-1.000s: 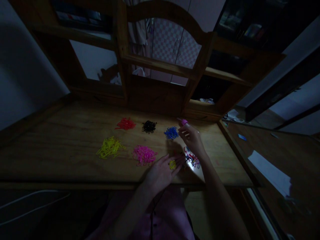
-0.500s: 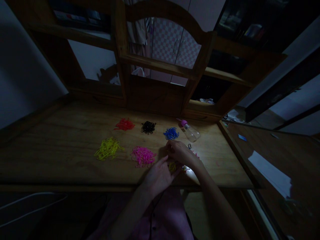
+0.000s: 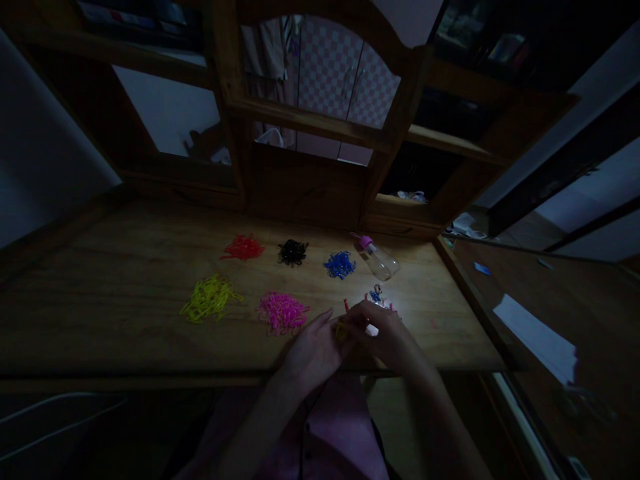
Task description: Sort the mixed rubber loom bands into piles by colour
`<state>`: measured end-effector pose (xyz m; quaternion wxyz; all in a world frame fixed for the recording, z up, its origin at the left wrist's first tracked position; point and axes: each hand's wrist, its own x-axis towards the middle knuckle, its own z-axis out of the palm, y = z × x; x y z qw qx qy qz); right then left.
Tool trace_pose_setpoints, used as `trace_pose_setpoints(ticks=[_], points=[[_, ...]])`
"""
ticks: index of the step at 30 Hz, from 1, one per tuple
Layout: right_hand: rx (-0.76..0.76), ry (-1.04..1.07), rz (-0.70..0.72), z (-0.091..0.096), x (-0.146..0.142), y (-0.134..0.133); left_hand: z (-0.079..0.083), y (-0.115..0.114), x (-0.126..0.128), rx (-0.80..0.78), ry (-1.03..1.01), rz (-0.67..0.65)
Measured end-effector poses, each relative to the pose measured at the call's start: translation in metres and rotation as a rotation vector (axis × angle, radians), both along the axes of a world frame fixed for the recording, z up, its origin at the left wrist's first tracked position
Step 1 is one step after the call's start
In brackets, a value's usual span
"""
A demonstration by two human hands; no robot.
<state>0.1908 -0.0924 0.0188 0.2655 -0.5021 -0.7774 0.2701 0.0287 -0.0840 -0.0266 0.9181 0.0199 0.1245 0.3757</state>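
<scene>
My left hand [image 3: 313,350] is turned palm up above the table's front edge, cupping several yellow rubber bands [image 3: 342,329]. Over that palm, my right hand [image 3: 387,331] has its fingers bent and drawn together against the bands. What its fingertips pinch is hidden. Left of my hands lies a pile of pink bands [image 3: 283,312]. Just beyond my right hand are a small red piece [image 3: 346,305] and a little blue cluster [image 3: 375,294], beside a brightly lit spot partly covered by that hand.
Farther back lie piles of red bands [image 3: 243,247], black bands [image 3: 293,252] and blue bands [image 3: 340,265]. A yellow pile [image 3: 211,299] is at left. A clear bottle with a pink cap [image 3: 381,261] lies at back right. Wooden shelving [image 3: 305,190] rises behind; white paper [image 3: 536,339] lies at right.
My right hand has drawn back toward my left palm from the tabletop beyond it. The red piece and blue cluster show more now. The view has shifted slightly.
</scene>
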Motion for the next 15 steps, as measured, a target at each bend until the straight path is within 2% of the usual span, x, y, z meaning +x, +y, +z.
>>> trace_pose_setpoints(ticks=[8, 15], points=[[0.191, 0.215, -0.466, 0.001, 0.031, -0.005, -0.001, -0.002, 0.002, -0.011, -0.037, 0.002], [0.221, 0.317, -0.734, -0.027, 0.06, -0.002, -0.002, -0.004, 0.001, -0.055, -0.025, -0.006]])
